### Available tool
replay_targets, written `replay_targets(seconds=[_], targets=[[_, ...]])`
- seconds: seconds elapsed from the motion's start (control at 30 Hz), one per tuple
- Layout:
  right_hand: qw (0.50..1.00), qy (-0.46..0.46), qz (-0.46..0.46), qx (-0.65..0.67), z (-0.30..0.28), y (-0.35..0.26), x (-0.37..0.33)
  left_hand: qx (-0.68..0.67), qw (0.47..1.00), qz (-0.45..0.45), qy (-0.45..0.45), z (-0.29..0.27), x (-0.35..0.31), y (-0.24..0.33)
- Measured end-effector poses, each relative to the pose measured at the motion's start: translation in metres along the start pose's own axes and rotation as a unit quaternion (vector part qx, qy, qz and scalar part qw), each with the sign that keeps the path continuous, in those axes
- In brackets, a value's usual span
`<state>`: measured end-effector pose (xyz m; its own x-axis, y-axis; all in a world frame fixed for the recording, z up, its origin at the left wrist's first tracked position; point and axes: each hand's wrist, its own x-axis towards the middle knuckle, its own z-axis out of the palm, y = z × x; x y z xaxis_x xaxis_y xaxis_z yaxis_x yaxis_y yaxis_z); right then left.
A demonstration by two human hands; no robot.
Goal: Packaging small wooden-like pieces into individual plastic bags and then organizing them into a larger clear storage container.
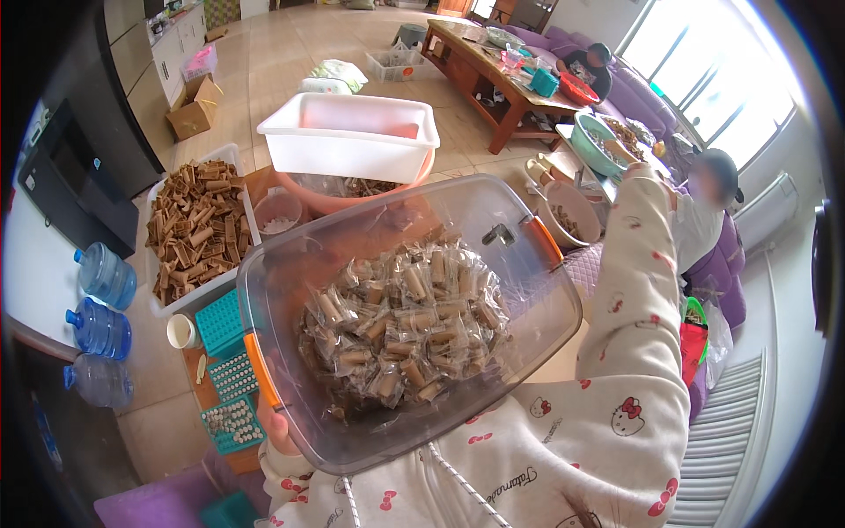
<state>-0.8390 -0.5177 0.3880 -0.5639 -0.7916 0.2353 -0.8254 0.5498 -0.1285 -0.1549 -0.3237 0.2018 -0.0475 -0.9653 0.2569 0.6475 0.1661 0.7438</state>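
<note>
A large clear plastic storage box [546,326] with orange handles is tilted in front of my chest. Inside it lies a heap of small brown cylinders [414,317], each in a clear wrapper. My left hand [275,429] grips the box's left side, just below the orange latch [262,370]; its other fingers are hidden behind the box. My right arm stretches far out to the upper right. At its end my right hand [647,170], partly covered by the sleeve, is beside a teal basin [585,141] of small pieces; its fingers are too small to make out.
To the left stand a white tray [236,163] of loose brown pieces, teal peg trays [220,321] and several water jugs [107,275]. An empty white bin [352,145] rests on an orange tub [427,167]. People sit by the purple sofa [629,88] and wooden table [502,79].
</note>
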Motion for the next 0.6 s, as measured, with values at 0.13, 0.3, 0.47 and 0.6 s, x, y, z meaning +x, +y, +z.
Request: replay_targets(seconds=[0.13,0.3,0.47,0.6], targets=[[0.822,-0.092,-0.170,0.536,-0.016,-0.079,-0.012,-0.006,0.999,0.022,-0.035,-0.012,-0.006,-0.002],[0.854,0.162,-0.473,0.147,0.044,-0.181,-0.042,-0.019,0.999,-0.007,-0.045,-0.016,-0.005,-0.003],[0.703,0.150,-0.686,0.115,0.050,-0.335,-0.228,0.032,0.997,-0.019,0.072,0.004,-0.010,0.005],[0.734,0.063,-0.675,0.038,0.090,-0.341,-0.226,0.049,0.995,-0.033,0.081,-0.002,-0.010,0.005]])
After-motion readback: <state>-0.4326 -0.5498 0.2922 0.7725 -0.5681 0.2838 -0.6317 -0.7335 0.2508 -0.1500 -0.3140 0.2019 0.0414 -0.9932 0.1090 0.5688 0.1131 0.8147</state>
